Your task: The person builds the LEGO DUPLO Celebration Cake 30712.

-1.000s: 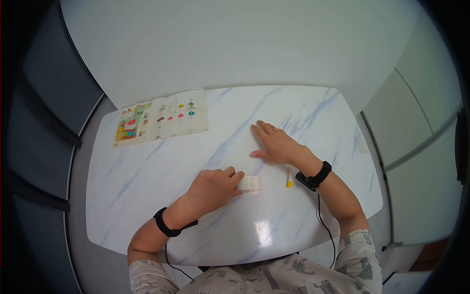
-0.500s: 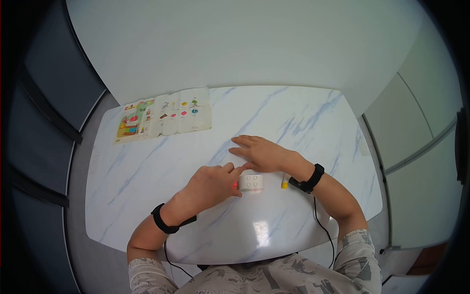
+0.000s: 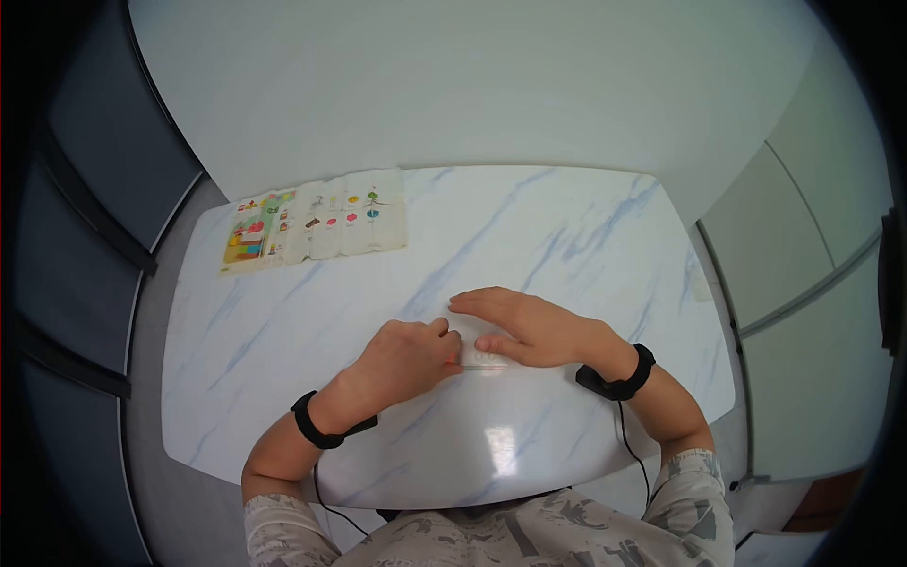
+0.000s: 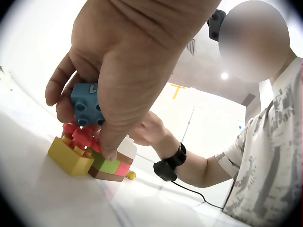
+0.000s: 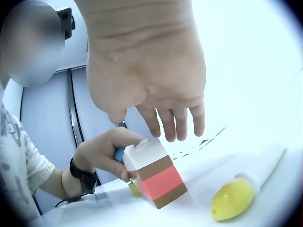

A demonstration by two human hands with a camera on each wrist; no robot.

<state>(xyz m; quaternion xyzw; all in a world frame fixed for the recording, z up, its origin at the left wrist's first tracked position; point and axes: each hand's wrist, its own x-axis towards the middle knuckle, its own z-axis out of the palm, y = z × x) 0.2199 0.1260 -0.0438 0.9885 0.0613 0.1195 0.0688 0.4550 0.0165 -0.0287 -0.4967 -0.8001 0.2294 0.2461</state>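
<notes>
My left hand (image 3: 406, 357) curls around a blue brick (image 4: 85, 104) in the left wrist view. Its thumb reaches down to a red flower-shaped piece (image 4: 81, 135) and a green brick (image 4: 103, 165). Beside these sits a yellow brick (image 4: 71, 157). Right against the left fingers stands a stack of brown, pink and white layers, with the white brick (image 5: 147, 154) on top. My right hand (image 3: 539, 329) hovers with straight fingers, its thumb overlapping the white brick in the head view. Palm and fingers look bare in the right wrist view.
A white stick-like piece with a yellow tip (image 5: 232, 200) lies right of the stack, hidden under the right hand in the head view. An instruction sheet (image 3: 321, 227) lies at the back left of the marble-patterned table (image 3: 312, 312). Cables hang from both wrist cameras.
My right hand has come from the far middle of the table toward me and leftward, to just above the white brick. The left hand stays almost where it was.
</notes>
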